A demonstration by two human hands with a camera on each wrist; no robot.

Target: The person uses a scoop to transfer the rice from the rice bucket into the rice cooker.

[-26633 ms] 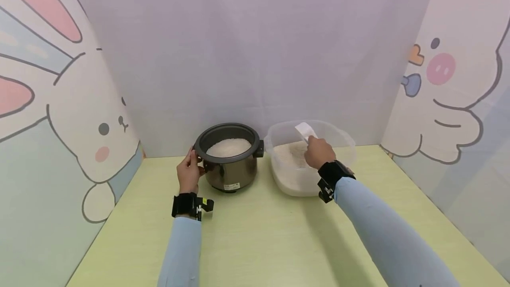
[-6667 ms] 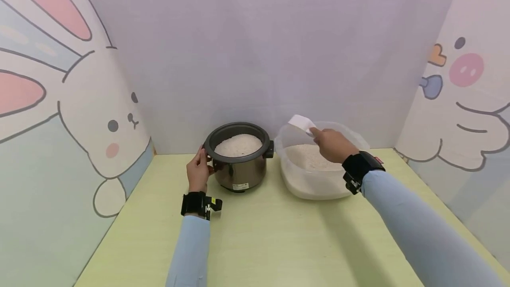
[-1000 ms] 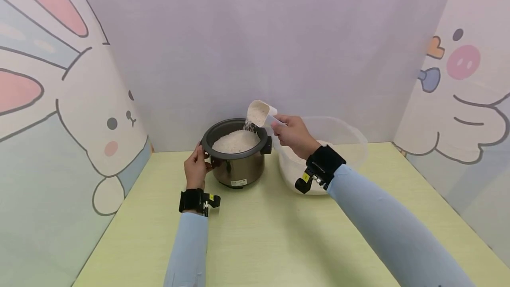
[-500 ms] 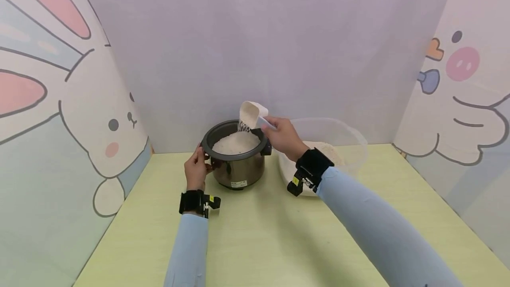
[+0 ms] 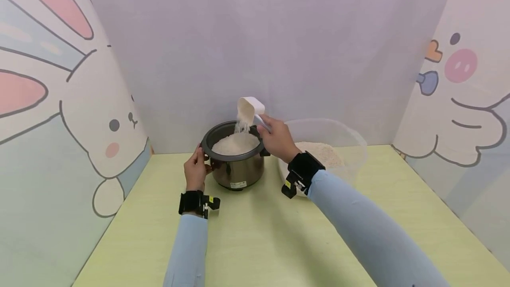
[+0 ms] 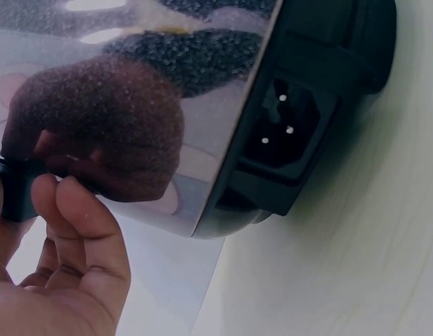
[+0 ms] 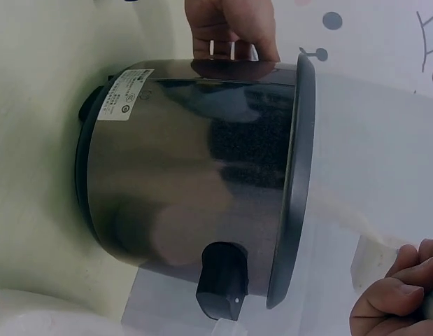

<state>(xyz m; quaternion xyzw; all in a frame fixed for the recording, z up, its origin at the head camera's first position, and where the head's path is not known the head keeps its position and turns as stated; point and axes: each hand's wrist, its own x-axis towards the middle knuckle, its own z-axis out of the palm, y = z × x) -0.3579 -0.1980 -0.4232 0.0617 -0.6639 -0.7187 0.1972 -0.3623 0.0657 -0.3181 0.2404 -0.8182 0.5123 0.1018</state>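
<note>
A dark rice cooker (image 5: 239, 169) without a lid stands on the table, heaped inside with white rice (image 5: 235, 146). My left hand (image 5: 195, 172) grips its left side handle; in the left wrist view, fingers curl at that black handle (image 6: 19, 194). Above the cooker, my right hand (image 5: 280, 141) holds a white scoop (image 5: 256, 104) by its handle. The scoop is tipped to the left, and rice streams from it into the cooker. In the right wrist view, the scoop's cup (image 7: 368, 264) is partly cut off by the right hand's fingers (image 7: 394, 297).
Right of the cooker stands a translucent plastic tub (image 5: 360, 145) with more rice (image 5: 320, 154), partly covered by my right forearm. A pale curtain hangs close behind both. Cartoon-printed panels flank the light green table (image 5: 247, 242). The cooker's side has a power socket (image 6: 285, 133).
Over the last second the scoop has moved left over the cooker and tipped further, with rice pouring out. Seconds earlier it was over the tub. The left hand has stayed on the handle.
</note>
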